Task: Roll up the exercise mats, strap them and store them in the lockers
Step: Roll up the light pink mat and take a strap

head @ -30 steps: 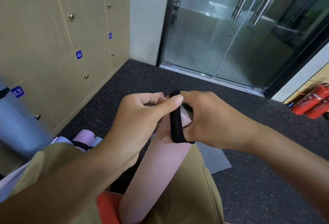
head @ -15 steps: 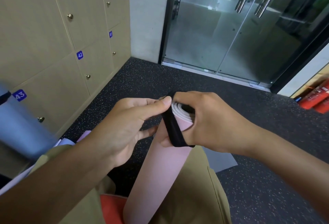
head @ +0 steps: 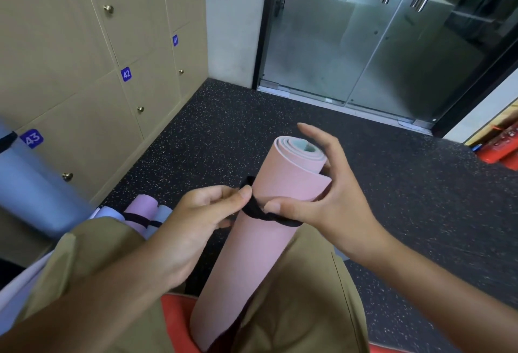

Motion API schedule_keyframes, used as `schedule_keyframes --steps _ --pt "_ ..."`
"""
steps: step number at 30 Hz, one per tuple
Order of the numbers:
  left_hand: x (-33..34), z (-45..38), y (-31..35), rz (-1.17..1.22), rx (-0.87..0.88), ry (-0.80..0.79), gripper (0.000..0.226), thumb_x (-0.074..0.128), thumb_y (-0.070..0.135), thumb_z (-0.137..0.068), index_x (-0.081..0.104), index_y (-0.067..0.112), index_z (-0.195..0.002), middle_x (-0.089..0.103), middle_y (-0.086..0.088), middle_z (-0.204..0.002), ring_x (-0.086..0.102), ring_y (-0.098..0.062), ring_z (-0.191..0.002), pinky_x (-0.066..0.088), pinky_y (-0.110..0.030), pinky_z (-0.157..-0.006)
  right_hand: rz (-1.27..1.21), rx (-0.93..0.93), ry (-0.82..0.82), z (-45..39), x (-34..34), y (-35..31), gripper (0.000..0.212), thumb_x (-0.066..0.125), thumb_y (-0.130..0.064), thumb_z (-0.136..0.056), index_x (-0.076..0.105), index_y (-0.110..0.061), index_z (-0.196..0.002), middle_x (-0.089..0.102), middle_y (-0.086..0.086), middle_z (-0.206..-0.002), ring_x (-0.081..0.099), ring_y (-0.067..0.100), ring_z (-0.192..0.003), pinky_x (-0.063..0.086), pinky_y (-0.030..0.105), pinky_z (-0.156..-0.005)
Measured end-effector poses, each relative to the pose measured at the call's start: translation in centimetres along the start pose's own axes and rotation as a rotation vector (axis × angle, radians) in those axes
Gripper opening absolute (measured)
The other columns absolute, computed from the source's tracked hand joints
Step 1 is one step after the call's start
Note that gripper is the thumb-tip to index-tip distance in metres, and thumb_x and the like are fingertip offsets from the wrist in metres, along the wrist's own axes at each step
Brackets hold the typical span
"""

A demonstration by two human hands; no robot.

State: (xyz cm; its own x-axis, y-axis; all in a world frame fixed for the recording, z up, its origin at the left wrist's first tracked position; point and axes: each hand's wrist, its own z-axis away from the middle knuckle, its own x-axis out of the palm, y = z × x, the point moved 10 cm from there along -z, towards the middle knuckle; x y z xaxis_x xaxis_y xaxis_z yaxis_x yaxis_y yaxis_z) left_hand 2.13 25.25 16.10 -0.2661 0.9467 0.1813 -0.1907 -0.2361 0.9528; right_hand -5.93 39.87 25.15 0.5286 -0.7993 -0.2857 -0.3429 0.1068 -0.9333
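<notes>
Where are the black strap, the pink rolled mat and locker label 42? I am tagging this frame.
black strap [head: 253, 209]: head view, band crossing the mat's front.
pink rolled mat [head: 252, 263]: head view, outer surface, mid-length.
locker label 42 [head: 126, 74]: head view, blue tag's centre.

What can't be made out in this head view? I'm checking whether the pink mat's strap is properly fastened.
- Black strap: its fastening is hidden under the left hand and right hand's thumb.
- Pink rolled mat: lower end hidden between the legs.
- Blue mat: blurred, cut by the left edge.
- Fire extinguishers: cut by the right edge.
</notes>
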Motion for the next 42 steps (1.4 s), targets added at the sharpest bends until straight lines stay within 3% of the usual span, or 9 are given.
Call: schedule_keyframes --steps 5,9,13,17,24,27,30,36,42 --pt "-0.3 -0.6 0.7 -0.013 0.144 0.062 0.047 0.071 0.036 -0.086 0.055 0.021 -0.128 0.073 0.000 -0.121 0.067 -0.017 -0.120 0.052 -0.028 -0.100 -0.127 0.049 -0.004 0.4 1.2 1.8 0.115 0.091 -0.011 -0.061 0.027 -0.035 -0.153 0.059 -0.021 -0.134 0.057 0.002 -0.126 0.051 0.018 -0.095" --pt "1.3 -0.6 1.5 -0.171 0.277 -0.049 0.039 0.049 0.036 -0.102 0.051 0.030 -0.140 0.065 0.012 -0.135 0.058 -0.005 -0.130 0.048 -0.024 -0.104 -0.082 0.065 -0.096 -0.3 2.7 3.8 0.084 0.090 -0.017 -0.075 0.041 -0.019 -0.143 0.059 0.005 -0.134 0.060 0.019 -0.125 0.052 0.032 -0.097" --pt "1.5 -0.6 0.1 -0.230 0.276 -0.073 0.043 0.041 0.059 -0.101 0.042 0.047 -0.143 0.058 0.017 -0.143 0.052 -0.004 -0.136 0.042 -0.038 -0.112 0.041 0.085 -0.175 -0.8 3.9 5.2 0.070 0.081 -0.046 -0.082 0.050 -0.009 -0.133 0.059 0.011 -0.125 0.060 0.021 -0.118 0.050 0.034 -0.095" --pt "0.9 -1.1 -0.8 -0.284 0.282 -0.075 0.052 0.041 0.071 -0.094 0.042 0.046 -0.140 0.058 0.015 -0.142 0.052 -0.008 -0.136 0.040 -0.049 -0.116 0.107 0.054 -0.255 -0.9 4.9 5.4 0.036 0.064 -0.040 -0.096 0.059 -0.011 -0.116 0.062 0.012 -0.110 0.062 0.022 -0.103 0.053 0.032 -0.086" --pt "2.2 -2.5 -1.0 -0.359 0.299 -0.141 0.082 0.071 0.074 -0.072 0.029 0.052 -0.138 0.059 0.029 -0.132 0.057 0.005 -0.124 0.046 -0.016 -0.096 0.174 -0.014 -0.116 -2.7 2.6 4.2 0.070 0.034 -0.080 -0.091 0.058 -0.022 -0.121 0.053 0.005 -0.131 0.054 0.004 -0.119 0.045 0.026 -0.101" --pt "1.8 -4.1 -0.6 -0.327 0.329 -0.077 0.078 0.078 0.059 -0.067 0.037 0.046 -0.132 0.063 0.030 -0.125 0.060 0.006 -0.119 0.045 -0.010 -0.090 0.190 0.021 -0.068 -4.0 0.9 4.2 0.088 0.038 -0.071 -0.094 0.021 -0.015 -0.160 0.048 -0.028 -0.142 0.045 -0.013 -0.129 0.040 0.016 -0.108" --pt "0.8 -6.0 0.7 -0.278 0.350 -0.007 0.073 0.076 0.059 -0.066 0.042 0.041 -0.128 0.066 0.030 -0.121 0.063 0.007 -0.113 0.046 -0.009 -0.085 0.198 0.017 0.007 -5.3 -1.0 3.8 0.088 0.039 -0.063 -0.092 0.004 -0.021 -0.162 0.056 -0.010 -0.135 0.057 -0.008 -0.115 0.046 0.011 -0.093" --pt "-3.3 -10.8 5.8 -0.373 0.404 0.133 0.085 0.086 0.063 -0.066 0.041 0.034 -0.133 0.063 0.020 -0.120 0.062 0.008 -0.105 0.046 -0.017 -0.083 0.198 0.086 0.052 -8.9 -1.9 5.9 0.068 0.047 -0.068 -0.090 0.038 -0.032 -0.148 0.062 -0.014 -0.124 0.065 0.008 -0.111 0.053 0.045 -0.099" --pt "-9.2 -13.9 12.0 -0.541 0.491 0.277 0.066 0.084 0.042 -0.080 0.041 0.025 -0.128 0.059 0.014 -0.115 0.058 -0.003 -0.102 0.041 -0.012 -0.081 0.237 0.136 -0.034 -12.6 0.3 7.5 0.052 0.062 -0.051 -0.095 0.050 -0.030 -0.140 0.060 -0.011 -0.129 0.062 0.004 -0.108 0.050 0.020 -0.083"
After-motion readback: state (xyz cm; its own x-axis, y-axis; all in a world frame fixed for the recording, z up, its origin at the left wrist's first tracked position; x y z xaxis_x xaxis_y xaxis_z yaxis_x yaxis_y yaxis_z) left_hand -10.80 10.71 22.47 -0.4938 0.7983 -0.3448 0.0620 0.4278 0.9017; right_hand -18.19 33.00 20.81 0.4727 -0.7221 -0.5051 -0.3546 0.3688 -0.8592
